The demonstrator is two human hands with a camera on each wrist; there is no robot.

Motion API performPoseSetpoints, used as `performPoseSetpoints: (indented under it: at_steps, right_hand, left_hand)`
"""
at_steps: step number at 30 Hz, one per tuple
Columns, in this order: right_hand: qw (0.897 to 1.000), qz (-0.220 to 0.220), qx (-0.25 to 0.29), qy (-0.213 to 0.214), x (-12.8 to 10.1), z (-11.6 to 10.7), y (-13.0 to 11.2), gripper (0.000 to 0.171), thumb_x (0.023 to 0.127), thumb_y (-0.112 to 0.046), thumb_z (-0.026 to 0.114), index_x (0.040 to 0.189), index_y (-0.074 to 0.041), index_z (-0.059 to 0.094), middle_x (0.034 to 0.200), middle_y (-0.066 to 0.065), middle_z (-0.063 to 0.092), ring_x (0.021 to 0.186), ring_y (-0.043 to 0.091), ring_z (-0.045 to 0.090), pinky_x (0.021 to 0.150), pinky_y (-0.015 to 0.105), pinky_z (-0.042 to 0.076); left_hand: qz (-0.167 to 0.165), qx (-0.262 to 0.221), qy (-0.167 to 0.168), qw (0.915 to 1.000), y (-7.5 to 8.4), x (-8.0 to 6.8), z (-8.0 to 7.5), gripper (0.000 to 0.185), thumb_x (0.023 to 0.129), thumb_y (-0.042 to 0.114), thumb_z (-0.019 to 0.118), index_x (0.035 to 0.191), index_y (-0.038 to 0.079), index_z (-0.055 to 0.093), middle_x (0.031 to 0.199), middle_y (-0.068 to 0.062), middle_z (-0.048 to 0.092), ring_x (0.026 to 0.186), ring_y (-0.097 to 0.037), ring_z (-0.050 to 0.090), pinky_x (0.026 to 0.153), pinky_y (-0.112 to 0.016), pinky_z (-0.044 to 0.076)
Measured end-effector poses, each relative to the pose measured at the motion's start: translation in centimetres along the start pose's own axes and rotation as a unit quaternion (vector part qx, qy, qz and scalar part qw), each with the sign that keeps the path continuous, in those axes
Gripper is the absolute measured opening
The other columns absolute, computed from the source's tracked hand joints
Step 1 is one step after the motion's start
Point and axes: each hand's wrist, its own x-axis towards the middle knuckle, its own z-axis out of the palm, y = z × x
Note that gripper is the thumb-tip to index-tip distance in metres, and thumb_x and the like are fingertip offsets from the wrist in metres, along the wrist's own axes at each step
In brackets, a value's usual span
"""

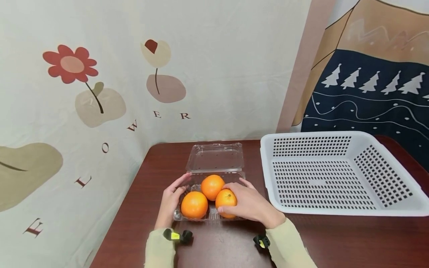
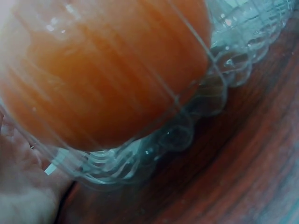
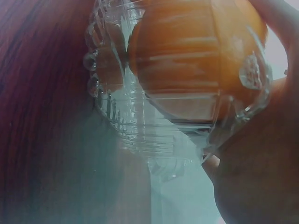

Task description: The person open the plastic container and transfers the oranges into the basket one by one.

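A clear plastic clamshell box (image 1: pixel 214 216) lies on the table with its lid (image 1: pixel 218 158) folded back, away from me. Inside are three oranges: one at the left (image 1: pixel 194 205), one at the back (image 1: pixel 212 187) and one at the right (image 1: pixel 226 201). My right hand (image 1: pixel 249 203) grips the right orange, thumb at its near side and fingers over its top. Along the box's left wall rests my left hand (image 1: pixel 171 203), fingers fairly straight. The left wrist view shows an orange (image 2: pixel 107 74) through the clear wall; the right wrist view shows the gripped orange (image 3: pixel 182 56).
A large white plastic basket (image 1: pixel 316 210) with a perforated floor and walls stands to the right of the box. The dark red-brown table (image 1: pixel 140 208) ends at a printed cloth (image 1: pixel 228 74) behind. Each wrist wears a small black camera.
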Motion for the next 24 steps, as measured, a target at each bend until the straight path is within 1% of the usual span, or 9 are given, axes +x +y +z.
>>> performPoseSetpoints:
  at_steps: [5,6,12,18,20,22,24]
  right_hand:
    - [1.000,-0.011,-0.008,0.000,-0.1,0.0,0.0,0.058,0.071,-0.062,0.056,0.113,-0.022,0.053,0.099,-0.013,0.055,0.089,0.002,0.054,0.106,0.038,0.014]
    - [1.000,-0.014,-0.009,0.002,-0.1,0.0,0.0,0.058,0.072,-0.062,0.056,0.114,-0.022,0.053,0.099,-0.013,0.055,0.090,0.002,0.053,0.106,0.038,0.014]
    - [0.999,-0.038,-0.011,0.013,-0.1,-0.1,-0.1,0.058,0.072,-0.064,0.055,0.115,-0.025,0.054,0.102,-0.017,0.055,0.096,0.000,0.050,0.105,0.040,0.014]
    - [0.998,-0.053,-0.009,0.024,-0.1,-0.2,-0.4,0.059,0.073,-0.065,0.053,0.116,-0.024,0.054,0.103,-0.019,0.055,0.095,0.000,0.050,0.105,0.041,0.016]
    - [0.998,-0.058,-0.011,0.030,0.0,-0.2,-0.6,0.060,0.073,-0.066,0.052,0.116,-0.024,0.054,0.103,-0.019,0.056,0.096,0.000,0.051,0.105,0.039,0.017]
    - [0.998,-0.059,-0.008,0.031,0.0,-0.3,-0.7,0.062,0.073,-0.066,0.051,0.117,-0.024,0.054,0.105,-0.019,0.055,0.099,0.001,0.051,0.104,0.037,0.020]
    - [0.998,-0.053,-0.003,0.028,-0.1,-0.4,-0.9,0.062,0.072,-0.068,0.051,0.119,-0.027,0.052,0.106,-0.018,0.054,0.098,0.003,0.050,0.098,0.034,0.031]
  left_hand:
    - [0.002,0.009,0.004,1.0000,-1.5,0.5,-0.3,0.041,0.091,0.000,0.039,0.124,0.017,0.054,0.123,0.000,0.054,0.113,-0.015,0.049,0.091,-0.020,0.040]
    - [0.007,0.009,0.001,0.9999,-1.7,0.6,-0.3,0.041,0.091,-0.001,0.038,0.125,0.017,0.054,0.124,0.000,0.054,0.114,-0.015,0.049,0.091,-0.021,0.040]
    - [0.032,-0.004,-0.008,0.9995,-2.0,0.7,-0.4,0.044,0.090,-0.004,0.037,0.127,0.014,0.052,0.126,-0.003,0.052,0.115,-0.019,0.048,0.093,-0.027,0.040]
    - [0.027,-0.013,0.005,0.9995,-2.0,0.6,-0.3,0.043,0.090,-0.004,0.038,0.123,0.016,0.055,0.123,0.000,0.055,0.113,-0.015,0.049,0.092,-0.025,0.040]
    - [0.027,-0.019,0.005,0.9995,-2.0,0.7,-0.3,0.042,0.090,-0.004,0.038,0.124,0.016,0.055,0.123,-0.001,0.054,0.113,-0.015,0.049,0.092,-0.025,0.040]
    - [0.026,-0.022,0.004,0.9994,-2.0,0.7,-0.3,0.042,0.090,-0.003,0.039,0.124,0.016,0.055,0.123,-0.001,0.054,0.114,-0.015,0.049,0.092,-0.025,0.040]
    - [0.026,-0.022,0.001,0.9994,-2.0,0.8,-0.3,0.042,0.090,-0.003,0.039,0.125,0.016,0.054,0.124,-0.001,0.054,0.114,-0.016,0.048,0.093,-0.026,0.040]
